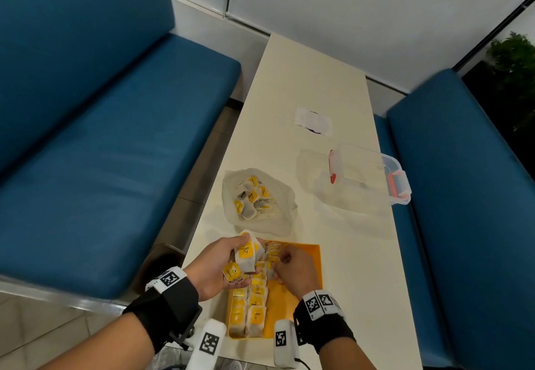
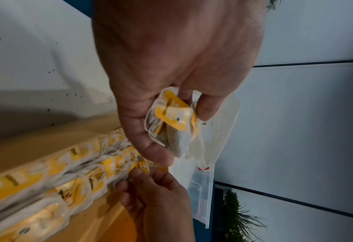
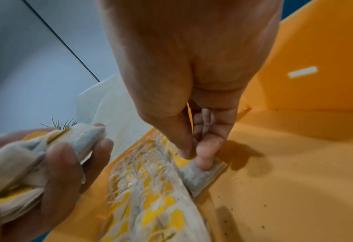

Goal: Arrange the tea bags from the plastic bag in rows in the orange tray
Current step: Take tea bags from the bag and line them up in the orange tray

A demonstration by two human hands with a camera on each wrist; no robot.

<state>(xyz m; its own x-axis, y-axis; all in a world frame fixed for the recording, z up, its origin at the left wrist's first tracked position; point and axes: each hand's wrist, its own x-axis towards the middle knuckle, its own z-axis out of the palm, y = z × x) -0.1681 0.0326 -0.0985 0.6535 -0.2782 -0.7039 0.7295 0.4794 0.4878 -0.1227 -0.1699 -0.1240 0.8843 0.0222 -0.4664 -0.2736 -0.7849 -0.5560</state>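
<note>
The orange tray [image 1: 314,256] lies at the near end of the table, with tea bags [image 1: 252,309] with yellow tags lined up in rows along its left side. My left hand [image 1: 231,262] hovers over the tray's far left corner and grips a bundle of tea bags [image 1: 246,253]; the left wrist view shows the bundle [image 2: 171,117] between thumb and fingers. My right hand [image 3: 194,157] reaches into the tray and pinches one tea bag [image 3: 202,176] at the right edge of the rows. The plastic bag [image 1: 278,219] just beyond the tray lies open and holds several more tea bags.
A clear plastic box [image 1: 373,172] with red clips stands at the right of the table [image 1: 333,80]; a white wrapper [image 1: 312,122] lies farther back. Blue benches [image 1: 101,152] flank the table on both sides. The tray's right half [image 3: 285,163] is bare orange.
</note>
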